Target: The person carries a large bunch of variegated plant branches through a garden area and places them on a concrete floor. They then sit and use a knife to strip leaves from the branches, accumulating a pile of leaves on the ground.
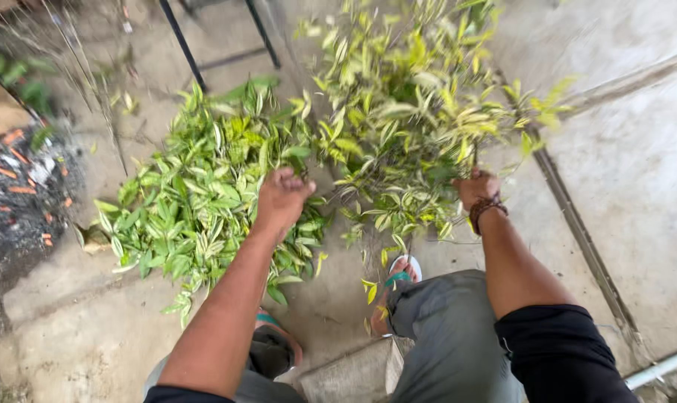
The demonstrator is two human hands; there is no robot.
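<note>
An outdoor yard: cracked concrete floor (637,186), a heap of cut leaves (204,194), ash (burnt rubbish) (17,201).

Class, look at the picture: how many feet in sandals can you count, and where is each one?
2. One sandalled foot shows between the arms, beside the grey trouser knee. The other sandalled foot is lower left, mostly hidden behind the left forearm.

Black metal legs (183,46), ash heap (21,201), possibly white pipe (660,367).
</note>
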